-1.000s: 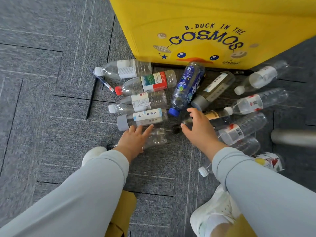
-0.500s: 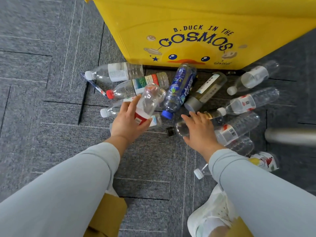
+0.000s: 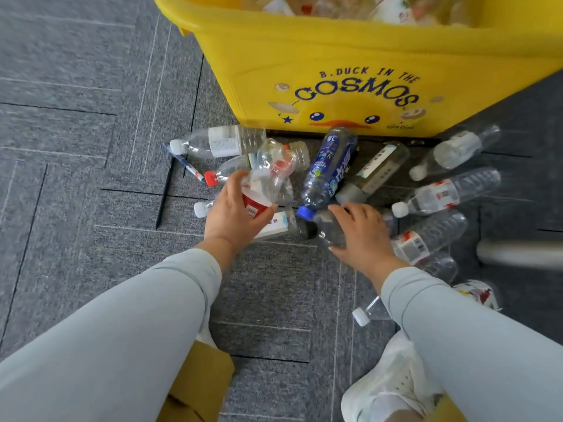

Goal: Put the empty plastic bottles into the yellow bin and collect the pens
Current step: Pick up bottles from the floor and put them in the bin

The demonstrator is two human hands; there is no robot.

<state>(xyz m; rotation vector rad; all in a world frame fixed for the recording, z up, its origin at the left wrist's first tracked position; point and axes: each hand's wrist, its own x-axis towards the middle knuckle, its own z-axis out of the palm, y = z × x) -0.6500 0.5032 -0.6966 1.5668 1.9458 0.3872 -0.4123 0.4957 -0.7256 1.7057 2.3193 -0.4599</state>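
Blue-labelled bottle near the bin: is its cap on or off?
On. The blue-labelled bottle lies on the carpet with a blue cap closing its neck.

One wide-angle camera, worn on the person's head, looks forward and steeply down at the carpet floor [image 3: 76, 178]. The yellow bin [image 3: 350, 56] fills the top right of the view, its printed front wall facing the camera and a strip of its open top showing. Just below the bin, close to the camera, are the left hand [image 3: 234, 217] and right hand [image 3: 362, 236]. The sleeves [image 3: 122, 330] enter from the bottom corners.
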